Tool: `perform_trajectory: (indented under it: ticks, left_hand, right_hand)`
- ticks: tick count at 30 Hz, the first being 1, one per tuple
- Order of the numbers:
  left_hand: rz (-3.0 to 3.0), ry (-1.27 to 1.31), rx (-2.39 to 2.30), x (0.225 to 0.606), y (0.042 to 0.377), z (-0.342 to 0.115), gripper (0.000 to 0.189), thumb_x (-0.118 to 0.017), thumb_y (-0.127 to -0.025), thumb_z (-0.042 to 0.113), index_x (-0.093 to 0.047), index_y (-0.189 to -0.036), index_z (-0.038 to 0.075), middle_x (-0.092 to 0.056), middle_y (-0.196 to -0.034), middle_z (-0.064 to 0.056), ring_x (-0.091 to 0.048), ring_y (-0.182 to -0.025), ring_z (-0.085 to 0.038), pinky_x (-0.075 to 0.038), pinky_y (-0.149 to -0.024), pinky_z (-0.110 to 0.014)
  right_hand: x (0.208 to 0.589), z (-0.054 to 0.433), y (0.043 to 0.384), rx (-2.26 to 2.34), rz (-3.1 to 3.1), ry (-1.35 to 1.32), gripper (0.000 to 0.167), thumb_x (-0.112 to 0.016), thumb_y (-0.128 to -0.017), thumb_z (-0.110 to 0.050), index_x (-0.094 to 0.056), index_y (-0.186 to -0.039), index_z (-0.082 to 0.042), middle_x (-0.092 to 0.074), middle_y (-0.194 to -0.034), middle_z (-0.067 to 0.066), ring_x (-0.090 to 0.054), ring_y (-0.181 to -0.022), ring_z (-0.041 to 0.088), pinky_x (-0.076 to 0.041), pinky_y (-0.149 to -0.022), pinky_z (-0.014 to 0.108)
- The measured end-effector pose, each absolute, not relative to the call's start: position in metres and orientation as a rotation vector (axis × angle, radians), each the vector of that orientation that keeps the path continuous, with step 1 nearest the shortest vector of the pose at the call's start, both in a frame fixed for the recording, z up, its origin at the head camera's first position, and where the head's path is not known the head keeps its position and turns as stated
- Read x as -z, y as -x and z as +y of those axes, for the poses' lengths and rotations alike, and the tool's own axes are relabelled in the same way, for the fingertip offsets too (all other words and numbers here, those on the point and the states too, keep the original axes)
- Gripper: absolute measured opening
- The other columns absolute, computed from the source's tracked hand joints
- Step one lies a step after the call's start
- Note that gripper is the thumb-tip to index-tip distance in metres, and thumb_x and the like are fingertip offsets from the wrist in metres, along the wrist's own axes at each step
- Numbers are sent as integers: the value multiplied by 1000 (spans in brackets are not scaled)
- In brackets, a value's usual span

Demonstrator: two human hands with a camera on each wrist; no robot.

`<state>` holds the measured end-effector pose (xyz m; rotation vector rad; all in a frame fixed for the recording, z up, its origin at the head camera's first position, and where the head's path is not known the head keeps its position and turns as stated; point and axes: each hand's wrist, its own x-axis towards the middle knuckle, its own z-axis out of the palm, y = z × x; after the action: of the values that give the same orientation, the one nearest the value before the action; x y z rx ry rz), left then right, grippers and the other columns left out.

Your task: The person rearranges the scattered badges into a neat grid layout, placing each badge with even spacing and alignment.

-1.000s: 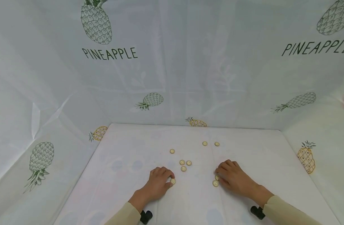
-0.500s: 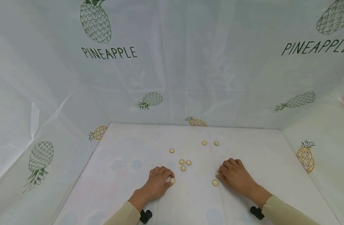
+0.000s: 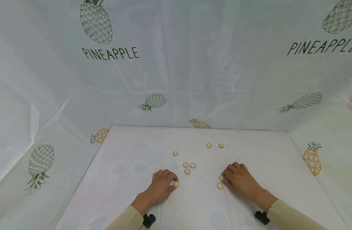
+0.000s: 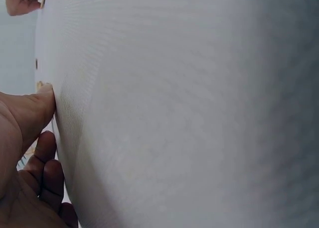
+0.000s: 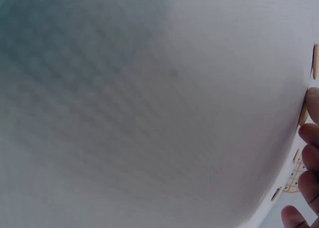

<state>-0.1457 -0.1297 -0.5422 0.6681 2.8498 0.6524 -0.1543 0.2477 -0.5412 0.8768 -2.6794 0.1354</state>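
My left hand pinches a pale yellow wooden button between thumb and index finger, low on the white cloth. In the left wrist view, the thumb presses down at the cloth. Over to the right, my right hand has thumb and fingertips on another button, which lies flat. The right wrist view shows that button's edge between thumb and finger. Just nearer to me lies a loose button, apart from the right hand's fingers.
Three buttons form a small cluster between the hands. One button lies behind them, and two more lie near the back. White cloth walls printed with pineapples stand around the table.
My right hand has slid its button a little away from me, widening the gap to the nearer loose button. The left hand and its button have stayed in place.
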Motion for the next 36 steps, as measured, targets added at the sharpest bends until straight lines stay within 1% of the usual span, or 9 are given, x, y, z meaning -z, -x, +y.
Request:
perform_trajectory:
  ticks: [3,6,9,11,13,16,23,29,36]
  left_hand:
    - [2843,-662,-662,541,146,-129,17,-72,-101,24,-61,-114,25,-58,-121,5,-50,-118,-22,-35,-110,-54]
    - [2840,-659,-662,541,146,-129,16,-72,-101,24,-62,-114,26,-58,-121,5,-50,-118,-22,-35,-110,-54]
    - [2845,-660,-657,542,146,-130,16,-72,-101,24,-62,-114,26,-58,-121,6,-49,-118,-21,-35,-109,-54]
    - [2845,-662,-660,543,147,-130,16,-72,-101,24,-62,-114,26,-58,-121,6,-50,-117,-21,-35,-109,-53]
    - [2841,-663,-666,543,147,-130,16,-72,-101,24,-62,-114,26,-58,-121,6,-49,-117,-21,-35,-108,-53]
    - [2835,-666,-669,544,147,-130,16,-72,-102,25,-62,-114,26,-58,-121,6,-49,-117,-21,-35,-109,-53]
    - [2836,-671,-657,544,148,-131,17,-72,-102,25,-61,-115,26,-59,-122,6,-50,-119,-21,-35,-110,-54]
    - [2842,-674,-662,543,147,-131,17,-72,-101,25,-61,-115,26,-58,-121,6,-50,-119,-22,-35,-110,-54]
    - [2860,-698,-681,542,146,-130,18,-73,-100,22,-62,-114,24,-59,-118,6,-50,-115,-21,-36,-107,-53]
  right_hand:
    - [540,248,154,-140,-2688,-863,24,-88,-87,-29,-74,-103,-19,-64,-102,-6,-53,-97,15,-47,-87,42]
    - [538,248,154,-199,-2681,-884,27,-89,-86,-19,-74,-108,-18,-65,-106,-6,-55,-101,16,-47,-88,43]
    - [539,248,155,-237,-2669,-908,29,-89,-84,-12,-75,-109,-19,-65,-107,-7,-55,-101,15,-47,-89,43]
    - [540,247,156,-224,-2665,-904,26,-89,-85,-14,-75,-107,-19,-65,-106,-7,-54,-100,14,-47,-88,42]
    - [541,246,156,-202,-2665,-894,23,-88,-86,-20,-75,-104,-19,-65,-104,-7,-54,-99,13,-47,-87,41]
    - [543,245,155,-197,-2663,-876,25,-89,-86,-27,-74,-104,-18,-65,-104,-6,-54,-100,15,-47,-87,43]
    - [544,248,155,-280,-2594,-918,35,-93,-79,-20,-72,-108,-17,-63,-109,-2,-56,-109,24,-46,-94,52]
    - [545,248,159,-266,-2581,-961,34,-93,-80,-22,-71,-106,-17,-63,-111,-2,-55,-110,24,-44,-96,53]
    - [545,250,162,-222,-2575,-993,32,-92,-81,-24,-69,-102,-17,-62,-105,-4,-54,-105,21,-45,-94,52]
